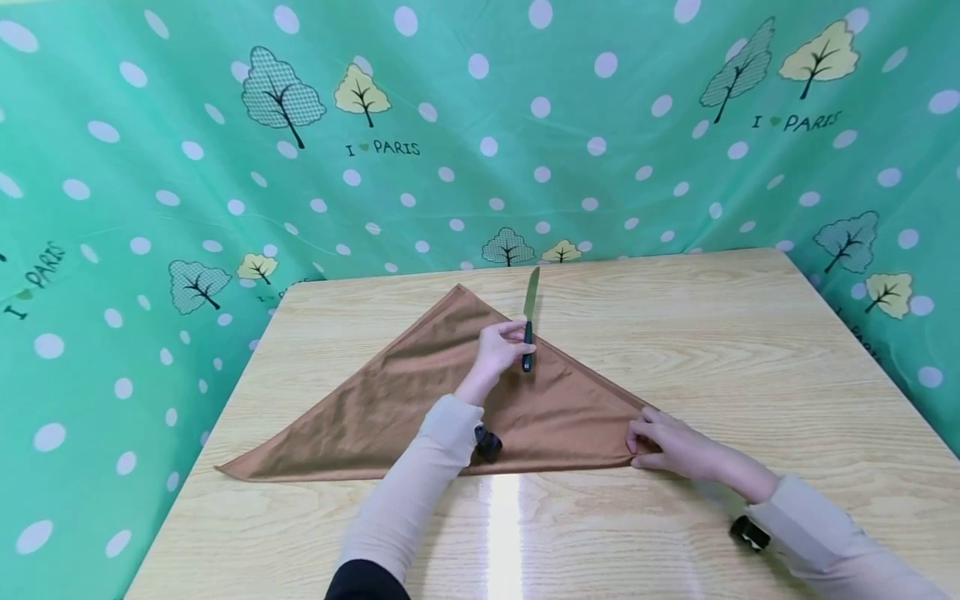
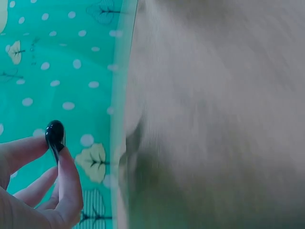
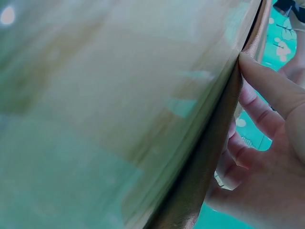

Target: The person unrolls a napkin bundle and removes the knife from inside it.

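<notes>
A brown cloth lies folded into a large triangle, its long edge toward me and its peak away. Over its right slope, my left hand pinches the black handle of a knife between thumb and fingers. The greenish blade points away from me, past the cloth's edge. In the left wrist view the rounded handle end shows between the fingertips. At the cloth's right corner my right hand grips the fabric. The right wrist view shows the thumb on the edge of the cloth, fingers behind it. The corner's tip is hidden by that hand.
Everything lies on a light wood-grain table. A green dotted curtain with printed trees hangs behind it and along both sides. Small black wrist cameras are worn on both sleeves. A bright reflection runs along the table's near part.
</notes>
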Motion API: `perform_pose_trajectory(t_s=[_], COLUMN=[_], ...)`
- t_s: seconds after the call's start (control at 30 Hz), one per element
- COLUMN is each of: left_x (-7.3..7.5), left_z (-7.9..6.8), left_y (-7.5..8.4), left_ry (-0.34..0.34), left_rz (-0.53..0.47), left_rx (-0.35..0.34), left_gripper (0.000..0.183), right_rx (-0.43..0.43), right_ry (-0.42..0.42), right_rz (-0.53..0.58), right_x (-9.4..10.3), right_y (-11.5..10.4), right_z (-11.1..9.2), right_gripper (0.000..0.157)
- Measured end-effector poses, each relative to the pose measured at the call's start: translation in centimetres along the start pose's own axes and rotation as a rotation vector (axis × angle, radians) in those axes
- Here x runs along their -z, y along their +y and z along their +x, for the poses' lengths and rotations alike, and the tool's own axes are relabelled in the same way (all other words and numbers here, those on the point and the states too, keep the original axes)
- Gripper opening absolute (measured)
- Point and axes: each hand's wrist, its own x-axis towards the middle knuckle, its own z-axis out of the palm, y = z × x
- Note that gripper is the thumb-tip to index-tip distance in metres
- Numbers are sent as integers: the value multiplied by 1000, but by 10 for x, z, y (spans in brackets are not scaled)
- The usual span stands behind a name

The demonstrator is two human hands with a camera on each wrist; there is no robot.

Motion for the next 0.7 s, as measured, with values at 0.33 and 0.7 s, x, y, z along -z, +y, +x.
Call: perform_pose_trajectory(t_s=[0.33,0.7], left_x=[-39,-89], left_z=[10,90], left_y=[1,-68], left_ry=[-4,-9], left_rz=[-44,-25], left_rx=[-18,-54], left_gripper=[45,48], right_rx=[10,1], right_ry=[9,1], right_rz=[-2,-1], right_x=[0,0], right_y=[0,1], right_z=[0,0], right_gripper=[17,17])
